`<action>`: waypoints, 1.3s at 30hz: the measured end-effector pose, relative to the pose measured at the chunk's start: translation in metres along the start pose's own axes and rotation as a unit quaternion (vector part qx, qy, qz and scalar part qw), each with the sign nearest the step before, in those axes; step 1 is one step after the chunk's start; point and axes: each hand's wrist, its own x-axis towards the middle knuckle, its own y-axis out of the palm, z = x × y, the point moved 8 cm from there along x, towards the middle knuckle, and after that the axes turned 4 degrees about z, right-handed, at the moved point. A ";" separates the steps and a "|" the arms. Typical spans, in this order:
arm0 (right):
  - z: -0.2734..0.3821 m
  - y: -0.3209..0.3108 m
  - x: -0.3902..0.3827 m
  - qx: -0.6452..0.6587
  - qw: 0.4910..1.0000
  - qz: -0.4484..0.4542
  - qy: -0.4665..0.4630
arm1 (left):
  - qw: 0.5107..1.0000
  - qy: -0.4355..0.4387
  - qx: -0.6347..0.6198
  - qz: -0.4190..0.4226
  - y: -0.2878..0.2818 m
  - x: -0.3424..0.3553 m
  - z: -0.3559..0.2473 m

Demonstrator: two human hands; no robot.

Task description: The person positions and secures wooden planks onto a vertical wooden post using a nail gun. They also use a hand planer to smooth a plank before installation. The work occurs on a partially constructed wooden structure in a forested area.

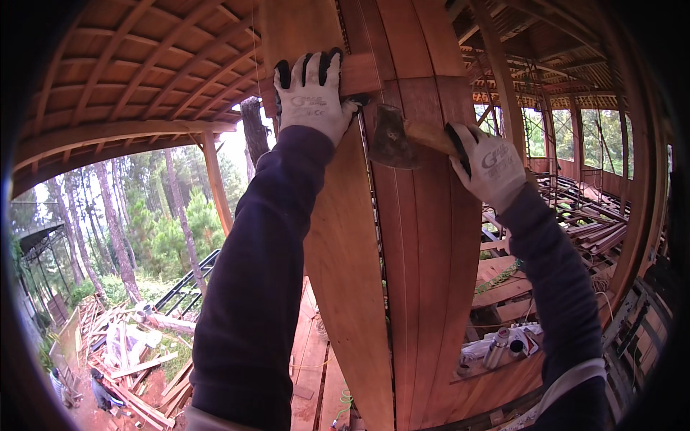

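Observation:
My left hand, in a white and black work glove, presses a short wooden block against the upright reddish wall planks. My right hand, gloved the same way, grips the wooden handle of a hatchet. The hatchet's dark metal head lies just below the block, against the seam between the planks. Both arms wear dark long sleeves and reach upward.
A curved wooden roof frame spans overhead. A wood floor below holds a metal flask and small items. Stacked planks lie at right. Far below at left, scrap timber litters the ground among trees.

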 end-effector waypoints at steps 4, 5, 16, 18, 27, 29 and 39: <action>-0.009 0.000 0.009 0.028 0.998 0.048 0.008 | 1.000 0.015 -0.005 -0.016 -0.002 0.000 0.001; -0.012 0.004 0.007 0.067 0.995 0.065 0.039 | 1.000 0.016 -0.010 -0.015 -0.001 0.000 0.001; 0.008 0.051 0.013 0.601 0.777 -0.008 0.186 | 1.000 -0.016 0.000 0.011 -0.001 0.001 0.000; 0.020 0.063 0.010 0.724 0.656 0.017 0.213 | 1.000 -0.013 0.000 0.014 -0.002 0.001 -0.001; 0.026 0.067 0.024 0.470 0.859 0.024 0.200 | 1.000 0.008 -0.011 -0.005 -0.003 0.002 -0.001; 0.024 0.065 0.021 0.458 0.859 0.014 0.227 | 1.000 0.005 0.000 -0.003 -0.004 0.001 0.000; 0.030 0.022 0.016 0.338 0.916 -0.024 0.214 | 1.000 0.009 -0.006 0.012 -0.005 0.001 -0.002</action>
